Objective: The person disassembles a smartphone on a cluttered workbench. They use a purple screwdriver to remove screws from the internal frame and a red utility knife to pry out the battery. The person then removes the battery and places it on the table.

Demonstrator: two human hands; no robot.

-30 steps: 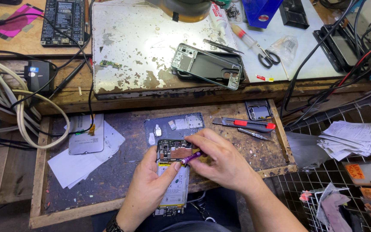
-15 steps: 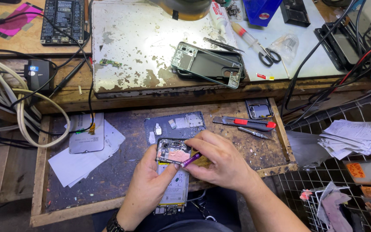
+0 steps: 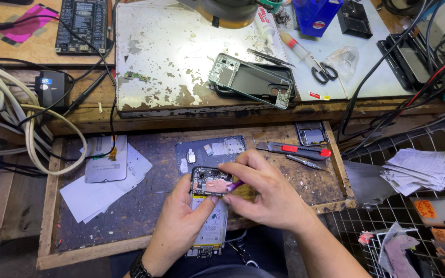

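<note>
An opened phone (image 3: 208, 206) with its back off lies over the pull-out wooden tray (image 3: 52, 206), its circuit board and battery exposed. My left hand (image 3: 178, 226) grips the phone from below, thumb on its edge. My right hand (image 3: 263, 193) pinches a thin purple tool (image 3: 234, 185) whose tip rests on the copper-coloured area of the board near the phone's top. A small grey mat (image 3: 217, 149) with tiny parts sits just beyond the phone.
A red-handled utility knife (image 3: 294, 151) and tweezers (image 3: 305, 162) lie on the tray's right side. A second phone frame (image 3: 251, 80) rests on the scratched metal plate (image 3: 181, 51) above. Papers (image 3: 104, 180) are at left, cables (image 3: 27, 128) far left, a wire rack (image 3: 413, 216) at right.
The phone has slid slightly up and toward the tray's middle in my left hand. My right hand followed it, keeping the purple tool on the board.
</note>
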